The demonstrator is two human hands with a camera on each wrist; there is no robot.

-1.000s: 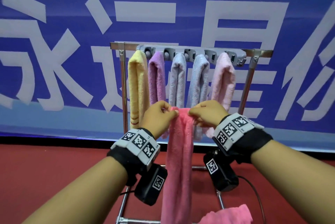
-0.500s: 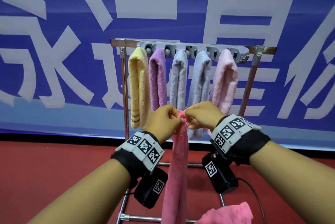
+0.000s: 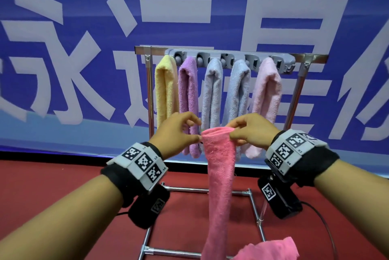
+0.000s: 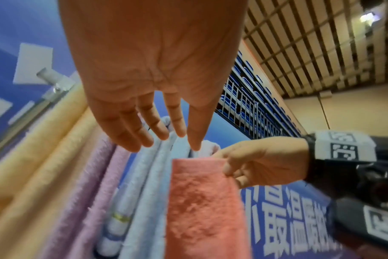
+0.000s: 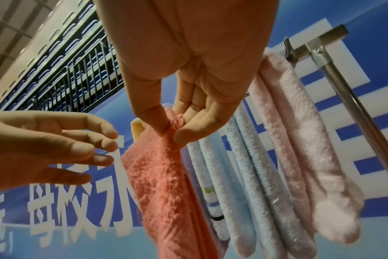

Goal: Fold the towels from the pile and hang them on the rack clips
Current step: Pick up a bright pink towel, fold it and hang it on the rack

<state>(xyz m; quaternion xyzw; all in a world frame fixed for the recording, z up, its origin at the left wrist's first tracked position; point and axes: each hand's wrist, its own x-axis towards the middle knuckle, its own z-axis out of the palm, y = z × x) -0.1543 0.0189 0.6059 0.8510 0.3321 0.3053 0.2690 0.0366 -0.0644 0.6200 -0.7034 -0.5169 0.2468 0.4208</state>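
Our right hand (image 3: 250, 131) pinches the top corner of the hot-pink towel (image 3: 220, 186) between thumb and fingers; our left hand (image 3: 176, 133) hovers just beside the other corner, fingers loosely spread and holding nothing. Behind stands the metal rack (image 3: 294, 99), five folded towels hanging from its grey clip bar (image 3: 231, 55). More pink cloth (image 3: 271, 249) lies below.

even indoor light, soft shadows; wrist views warp and blur at the edges beyond the pink towel (image 4: 202, 201).
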